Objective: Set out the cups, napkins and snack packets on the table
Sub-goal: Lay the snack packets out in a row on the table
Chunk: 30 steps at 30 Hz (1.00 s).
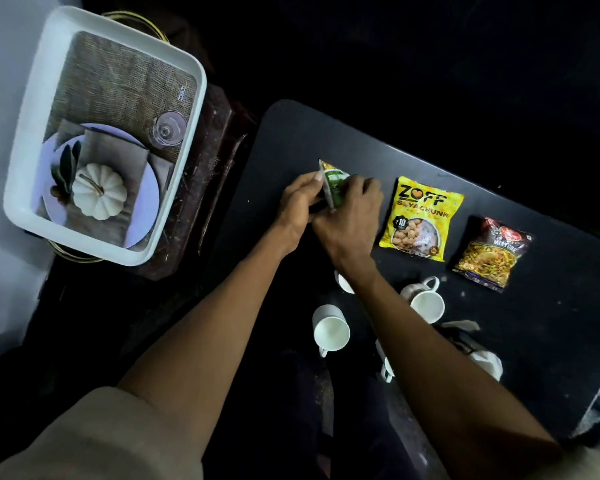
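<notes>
Green-and-yellow snack packet sits between both your hands, held on edge over the black table, just left of the Zoff soya chunks packet. Your left hand has fingers curled on the near-left side w/ thumb up by the top corner; your right hand is curled over the right side, fingers wrapped on the pkt. Both closed on it, can't tell if it's touching the tabletop.

Right of the Zoff pkt, apart from it: dark mixture packet, lying flat. Nearer you than the Zoff pkt: white cup w/ handle pointing away, another white cup further left, handle toward you. A third cup shows only partly behind your right forearm. White napkins, crumpled, lie near the table's right edge, nearer you than the mixture pkt.

Well left of the Zoff pkt, off the table: white tray w/ a printed place-setting picture, on a dark wooden stand.
</notes>
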{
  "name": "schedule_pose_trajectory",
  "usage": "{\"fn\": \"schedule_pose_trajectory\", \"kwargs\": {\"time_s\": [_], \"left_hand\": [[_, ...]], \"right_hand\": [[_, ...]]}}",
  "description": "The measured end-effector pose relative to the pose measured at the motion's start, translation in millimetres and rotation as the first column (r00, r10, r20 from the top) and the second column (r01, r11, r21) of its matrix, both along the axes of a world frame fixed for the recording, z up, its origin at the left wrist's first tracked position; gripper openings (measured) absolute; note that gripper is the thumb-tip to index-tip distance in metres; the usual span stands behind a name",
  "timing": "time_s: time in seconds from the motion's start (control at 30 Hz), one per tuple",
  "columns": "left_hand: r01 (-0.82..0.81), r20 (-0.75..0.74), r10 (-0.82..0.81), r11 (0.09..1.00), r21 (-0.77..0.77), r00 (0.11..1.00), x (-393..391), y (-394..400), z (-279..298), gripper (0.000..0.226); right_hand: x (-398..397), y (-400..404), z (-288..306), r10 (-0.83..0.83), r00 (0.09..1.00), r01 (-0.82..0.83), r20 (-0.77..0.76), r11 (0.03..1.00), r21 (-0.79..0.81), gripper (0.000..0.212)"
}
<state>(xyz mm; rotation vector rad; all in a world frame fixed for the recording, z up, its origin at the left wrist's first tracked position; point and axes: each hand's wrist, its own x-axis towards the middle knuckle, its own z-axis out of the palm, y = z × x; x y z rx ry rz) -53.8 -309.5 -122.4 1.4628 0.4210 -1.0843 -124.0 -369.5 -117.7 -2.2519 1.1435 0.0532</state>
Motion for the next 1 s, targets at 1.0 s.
{"fn": "schedule_pose_trajectory", "kwargs": {"time_s": [1.0], "left_hand": [[0.312, 0.152, -0.363, 0.908, 0.281, 0.919, -4.9, 0.6, -24.0, 0.067]], "right_hand": [[-22.0, -49.8, -43.4, -0.016, 1.0, 0.017, -0.007, 0.946, 0.325, 0.078]]}}
